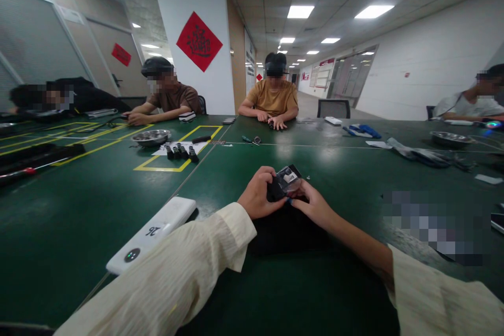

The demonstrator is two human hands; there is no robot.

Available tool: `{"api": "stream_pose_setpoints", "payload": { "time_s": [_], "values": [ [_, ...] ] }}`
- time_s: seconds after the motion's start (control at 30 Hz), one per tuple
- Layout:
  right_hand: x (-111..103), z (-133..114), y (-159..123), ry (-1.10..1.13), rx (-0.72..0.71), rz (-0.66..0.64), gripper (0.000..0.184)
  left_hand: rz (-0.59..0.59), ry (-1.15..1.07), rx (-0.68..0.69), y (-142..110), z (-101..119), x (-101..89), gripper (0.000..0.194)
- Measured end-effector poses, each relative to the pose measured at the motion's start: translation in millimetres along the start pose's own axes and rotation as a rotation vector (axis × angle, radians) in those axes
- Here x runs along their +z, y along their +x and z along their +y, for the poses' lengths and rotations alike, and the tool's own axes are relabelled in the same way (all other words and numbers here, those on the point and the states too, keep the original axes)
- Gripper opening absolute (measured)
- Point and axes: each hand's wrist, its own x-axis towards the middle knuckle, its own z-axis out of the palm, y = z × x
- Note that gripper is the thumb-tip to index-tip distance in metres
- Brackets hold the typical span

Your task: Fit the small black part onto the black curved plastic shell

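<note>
Left hand (258, 194) and right hand (313, 203) hold a small, apparently plastic-fronted packet (287, 178) above the green worktop (350, 168) | fingers pinched on its edges, right fingertips partly hidden | slick front could slide free should either pinch slacken, dropping the packet

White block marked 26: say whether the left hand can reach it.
Probably yes: the white block lies beside the left sleeve, its top mostly in view. But the left hand is gripping a small packet, so it would likely need to let go first.
</note>
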Motion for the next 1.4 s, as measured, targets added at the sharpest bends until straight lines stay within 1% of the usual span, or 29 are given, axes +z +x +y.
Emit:
{"api": "stream_pose_setpoints", "payload": {
  "time_s": [0.07, 0.13, 0.2, 0.27, 0.43, 0.57, 0.67, 0.97, 1.2, 1.3, 1.4],
  "values": [
    [-1.7, -0.9, -0.5, 0.037, 0.002, 0.004, 0.023, 0.011, 0.008, 0.004, 0.0, -0.4, -0.6, 0.045],
    [-3.5, -0.5, 0.0, 0.09, 0.014, 0.035, 0.019, 0.016, 0.012, 0.006, -0.2, -1.3, -1.0, 0.046],
    [-4.5, 0.9, 1.3, 0.11, 0.017, 0.077, 0.022, 0.013, 0.012, 0.007, -0.5, -2.3, -1.1, 0.046],
    [-4.6, 2.3, 2.5, 0.087, 0.016, 0.106, 0.028, 0.01, 0.008, 0.005, -0.8, -2.9, -0.8, 0.046],
    [-3.7, 2.6, 2.5, -0.025, 0.035, 0.131, 0.03, 0.005, -0.015, -0.002, -1.3, -3.0, 0.7, 0.047],
    [-4.1, 1.2, 1.6, -0.058, 0.032, 0.134, 0.031, 0.035, -0.025, -0.032, -1.1, -1.5, 1.5, 0.048],
    [-4.6, 1.3, 1.7, -0.063, 0.021, 0.141, 0.031, 0.033, -0.025, -0.061, -1.3, -0.1, 2.2, 0.049],
    [-3.7, -1.1, 1.2, 0.015, 0.046, 0.125, 0.031, 0.018, -0.017, -0.129, 1.1, 8.1, -0.4, 0.048],
    [-5.9, 0.8, 0.6, -0.033, 0.044, 0.143, 0.027, -0.007, -0.041, -0.097, -0.2, 4.5, -0.4, 0.048],
    [-6.5, 0.9, 1.0, -0.057, 0.014, 0.133, 0.025, -0.021, -0.055, -0.112, -1.1, 3.5, -0.6, 0.049],
    [-5.3, 0.6, 1.3, -0.016, 0.012, 0.12, 0.024, -0.037, -0.072, -0.132, -0.7, 4.8, -1.0, 0.049]
  ]
}}
